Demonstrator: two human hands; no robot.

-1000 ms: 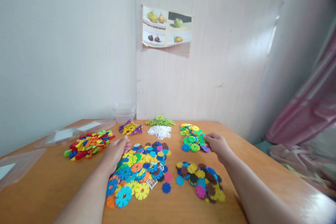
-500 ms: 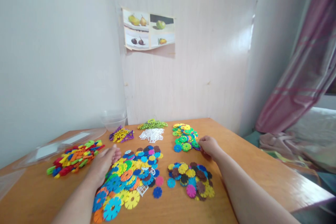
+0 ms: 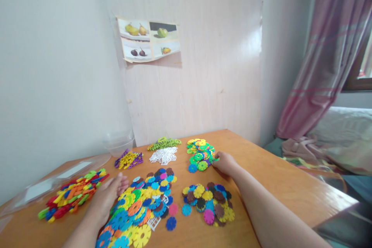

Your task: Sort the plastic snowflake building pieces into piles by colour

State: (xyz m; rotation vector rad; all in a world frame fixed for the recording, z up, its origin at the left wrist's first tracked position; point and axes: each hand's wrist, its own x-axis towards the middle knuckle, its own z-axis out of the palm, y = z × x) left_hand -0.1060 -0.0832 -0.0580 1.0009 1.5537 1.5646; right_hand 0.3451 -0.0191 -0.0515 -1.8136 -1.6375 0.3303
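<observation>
My right hand [image 3: 226, 163] is at the right side of a pile of green, yellow and blue notched plastic discs [image 3: 200, 151]. Its fingers are pinched on a green disc [image 3: 215, 159] at the pile's edge. My left hand [image 3: 108, 197] rests between a large mixed pile of notched discs [image 3: 142, 209] and a heap of red, yellow, orange and green plastic pieces [image 3: 72, 193]. The left fingers are loosely stretched out, with nothing seen in them. Nearer me, right of the mixed pile, lie smaller yellow, brown and blue discs [image 3: 207, 203].
White lattice pieces [image 3: 163, 155], green pieces [image 3: 164, 143] and purple and yellow pieces [image 3: 129, 159] sit in separate heaps toward the back. A clear plastic tub [image 3: 118, 143] stands by the wall. Flat clear plastic bags [image 3: 58, 180] with white labels lie along the left.
The view has turned to the right, so everything sits further left. My right fingers have closed in on the pile, and a green disc now shows at their tips. The left hand stays beside the mixed pile.
</observation>
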